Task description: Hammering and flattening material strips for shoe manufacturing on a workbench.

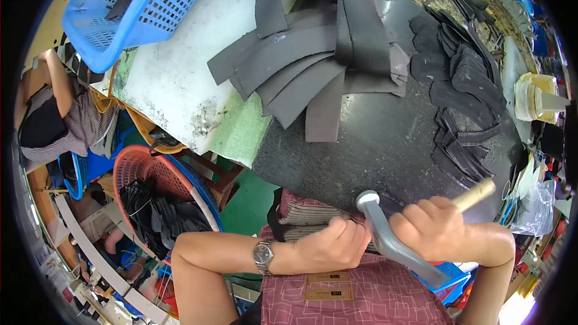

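Observation:
My right hand (428, 227) is wrapped round the wooden handle of a hammer (400, 248). Its long, curved metal head lies across the table's near edge, with the round face at the upper left. Beside that head my left hand (336, 244) is closed, with a watch on its wrist; whatever it may hold is hidden by the fingers. Just beyond the hands, a thin dark strip (392, 199) lies by the edge of the dark worktop (313, 165). Farther off spreads a loose pile of dark grey curved sheet pieces (289, 63).
At the right are stacked dark curved pieces (463, 78) and a yellowish glue tub (530, 97). A blue basket (129, 39) stands at the far left. Below it, on the floor side, a red basket (141, 159) holds black pieces. Another person (66, 114) sits at the left.

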Motion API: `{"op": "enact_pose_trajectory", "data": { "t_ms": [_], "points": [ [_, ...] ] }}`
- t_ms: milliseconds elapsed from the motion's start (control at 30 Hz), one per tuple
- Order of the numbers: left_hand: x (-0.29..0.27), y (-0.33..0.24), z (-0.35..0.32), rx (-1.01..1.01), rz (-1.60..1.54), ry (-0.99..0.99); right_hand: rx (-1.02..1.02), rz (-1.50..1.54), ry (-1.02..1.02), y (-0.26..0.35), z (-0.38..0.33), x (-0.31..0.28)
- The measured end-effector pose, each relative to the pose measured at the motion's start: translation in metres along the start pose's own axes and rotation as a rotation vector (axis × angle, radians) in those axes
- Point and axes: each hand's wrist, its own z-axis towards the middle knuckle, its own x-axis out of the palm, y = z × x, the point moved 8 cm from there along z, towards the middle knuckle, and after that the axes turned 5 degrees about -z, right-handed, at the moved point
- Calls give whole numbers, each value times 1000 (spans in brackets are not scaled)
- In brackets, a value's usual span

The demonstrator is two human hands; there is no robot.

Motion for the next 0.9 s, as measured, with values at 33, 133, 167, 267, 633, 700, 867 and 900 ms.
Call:
{"op": "enact_pose_trajectory", "data": {
  "t_ms": [33, 133, 167, 267, 633, 700, 867, 900],
  "points": [
    [-1, 1, 2, 5, 8, 2, -12, 8, 49, 4, -4, 6],
    [-3, -2, 8, 112, 89, 42, 145, 104, 29, -17, -21, 3],
    [-2, 1, 11, 123, 95, 42, 246, 167, -25, -28, -28, 0],
    [-15, 48, 32, -221, -297, -133, 359, 112, -106, -38, -50, -3],
    [31, 59, 82, -933, -1850, -256, 493, 348, -75, 0, -112, 28],
    [47, 33, 121, -792, -1856, 222, 429, 377, -93, 25, -121, 30],
    [77, -39, 154, 200, -872, 424, 547, 421, -156, 21, -174, 8],
    [75, -37, 156, 157, -778, 390, 618, 365, -166, 15, -187, 8]
  ]
}}
